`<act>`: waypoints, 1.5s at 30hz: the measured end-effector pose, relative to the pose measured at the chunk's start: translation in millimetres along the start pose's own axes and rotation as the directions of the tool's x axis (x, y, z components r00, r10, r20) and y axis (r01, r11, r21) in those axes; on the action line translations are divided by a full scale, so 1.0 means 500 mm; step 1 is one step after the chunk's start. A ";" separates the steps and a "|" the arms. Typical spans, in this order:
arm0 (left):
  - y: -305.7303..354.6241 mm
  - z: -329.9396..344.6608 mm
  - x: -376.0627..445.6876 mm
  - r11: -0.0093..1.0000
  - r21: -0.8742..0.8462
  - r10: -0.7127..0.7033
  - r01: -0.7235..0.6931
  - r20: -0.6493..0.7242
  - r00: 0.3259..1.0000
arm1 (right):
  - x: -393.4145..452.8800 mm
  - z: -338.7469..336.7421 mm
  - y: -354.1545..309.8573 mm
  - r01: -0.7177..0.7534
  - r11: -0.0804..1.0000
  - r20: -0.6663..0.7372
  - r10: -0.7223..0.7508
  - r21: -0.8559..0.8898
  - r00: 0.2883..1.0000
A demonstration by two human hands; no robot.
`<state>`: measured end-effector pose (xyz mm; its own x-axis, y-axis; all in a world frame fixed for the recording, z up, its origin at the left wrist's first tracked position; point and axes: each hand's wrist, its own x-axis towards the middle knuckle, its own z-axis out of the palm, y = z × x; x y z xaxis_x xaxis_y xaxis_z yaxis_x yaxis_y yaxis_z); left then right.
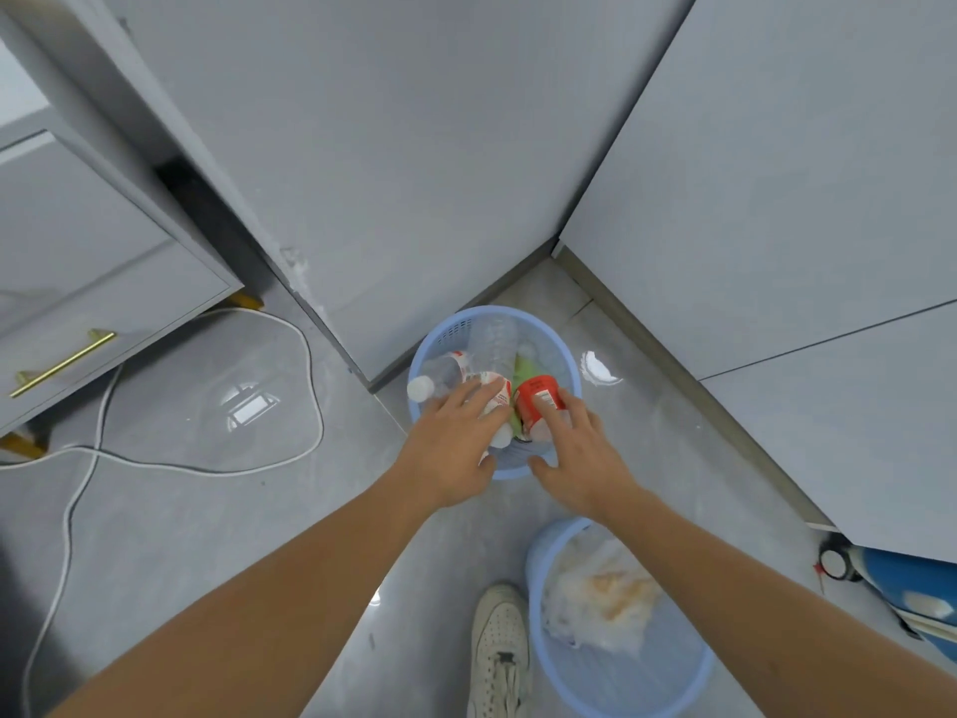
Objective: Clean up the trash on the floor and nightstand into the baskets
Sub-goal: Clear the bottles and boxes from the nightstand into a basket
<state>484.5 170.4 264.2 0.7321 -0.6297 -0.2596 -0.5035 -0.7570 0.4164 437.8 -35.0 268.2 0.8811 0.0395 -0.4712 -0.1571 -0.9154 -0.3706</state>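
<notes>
- Head view: I see my left hand (455, 437) with fingers spread, pressing on a clear bottle with a red-and-white label (489, 393) in the far blue basket (564, 365), which stands in the floor's corner.
- My right hand (575, 453) rests straight fingers on a red-labelled bottle (533, 396) there.
- A second blue basket (621, 686), nearer me, holds crumpled tissue (600, 598).

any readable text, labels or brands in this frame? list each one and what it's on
No text can be read.
Red label on the bottle under the right hand: white patch with print, too blurred.
Red-and-white label on the clear plastic bottle under the left hand: blurred.
Both lie in the far blue plastic basket.
</notes>
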 end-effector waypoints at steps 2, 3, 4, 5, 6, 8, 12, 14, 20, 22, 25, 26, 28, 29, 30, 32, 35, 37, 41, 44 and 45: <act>0.004 -0.012 -0.013 1.000 -0.009 0.008 -0.009 -0.065 0.998 | -0.004 -0.017 -0.020 -0.001 0.999 -0.068 -0.003 -0.054 0.998; 0.007 -0.022 -0.023 1.000 -0.016 0.013 -0.014 -0.090 0.996 | -0.007 -0.027 -0.033 0.017 0.997 -0.110 -0.025 -0.071 0.994; 0.010 -0.034 -0.034 1.000 -0.029 0.006 -0.009 -0.110 0.994 | -0.010 -0.036 -0.047 0.044 0.996 -0.143 -0.055 -0.078 0.988; 0.012 -0.050 -0.046 0.999 -0.045 -0.014 0.009 -0.121 0.993 | -0.015 -0.045 -0.063 0.072 0.994 -0.160 -0.085 -0.081 0.983; 0.011 -0.067 -0.061 0.998 -0.058 -0.043 0.036 -0.124 0.991 | -0.021 -0.054 -0.084 0.097 0.991 -0.167 -0.111 -0.087 0.980; 0.005 -0.109 -0.100 0.993 -0.071 -0.098 0.089 -0.137 0.986 | -0.042 -0.074 -0.137 0.146 0.985 -0.183 -0.162 -0.096 0.970; -0.017 -0.220 -0.229 0.982 -0.125 -0.166 0.141 -0.222 0.961 | -0.111 -0.125 -0.289 0.216 0.972 -0.223 -0.231 -0.089 0.947; -0.034 -0.288 -0.324 0.973 -0.132 -0.218 0.189 -0.265 0.939 | -0.153 -0.147 -0.389 0.269 0.958 -0.197 -0.285 -0.103 0.938; -0.135 -0.500 -0.661 0.890 -0.147 -0.455 0.431 -0.332 0.826 | -0.270 -0.190 -0.724 0.392 0.918 -0.208 -0.396 -0.061 0.894; -0.189 -0.566 -0.783 0.836 -0.156 -0.543 0.525 -0.360 0.758 | -0.285 -0.194 -0.847 0.434 0.900 -0.190 -0.431 -0.028 0.882; -0.273 -0.647 -0.961 0.736 -0.213 -0.665 0.643 -0.405 0.627 | -0.301 -0.184 -1.045 0.515 0.857 -0.150 -0.511 -0.011 0.847; -0.295 -0.664 -1.003 0.706 -0.237 -0.694 0.667 -0.419 0.586 | -0.302 -0.179 -1.102 0.532 0.847 -0.138 -0.528 -0.006 0.838; -0.343 -0.691 -1.051 0.667 -0.264 -0.727 0.696 -0.437 0.530 | -0.283 -0.168 -1.201 0.573 0.819 -0.161 -0.562 0.025 0.811; -0.364 -0.701 -1.063 0.653 -0.270 -0.736 0.708 -0.448 0.508 | -0.272 -0.166 -1.243 0.582 0.812 -0.170 -0.568 0.047 0.805; -0.399 -0.702 -1.060 0.630 -0.284 -0.752 0.722 -0.453 0.478 | -0.240 -0.156 -1.288 0.601 0.798 -0.171 -0.587 0.046 0.792; -0.441 -0.718 -1.049 0.599 -0.306 -0.776 0.740 -0.449 0.443 | -0.195 -0.159 -1.360 0.616 0.787 -0.180 -0.602 0.031 0.778; -0.516 -0.713 -1.011 0.533 -0.366 -0.832 0.763 -0.393 0.392 | -0.101 -0.139 -1.456 0.612 0.791 -0.158 -0.602 0.012 0.782; -0.581 -0.696 -0.978 0.481 -0.388 -0.866 0.786 -0.351 0.356 | -0.022 -0.110 -1.519 0.611 0.790 -0.128 -0.611 -0.046 0.781; -0.655 -0.687 -0.948 0.413 -0.434 -0.906 0.801 -0.290 0.309 | 0.055 -0.072 -1.582 0.520 0.841 -0.037 -0.531 -0.151 0.847; -0.708 -0.673 -0.921 0.389 -0.470 -0.920 0.792 -0.251 0.303 | 0.098 -0.035 -1.589 0.516 0.840 0.027 -0.519 -0.170 0.854; -0.728 -0.667 -0.908 0.389 -0.479 -0.920 0.787 -0.247 0.304 | 0.117 -0.025 -1.588 0.526 0.835 0.023 -0.530 -0.162 0.848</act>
<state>488.5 790.0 520.9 0.7992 0.5480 -0.2470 0.6003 -0.7064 0.3751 619.8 689.3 544.6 0.8201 0.5278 -0.2212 0.4050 -0.8083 -0.4274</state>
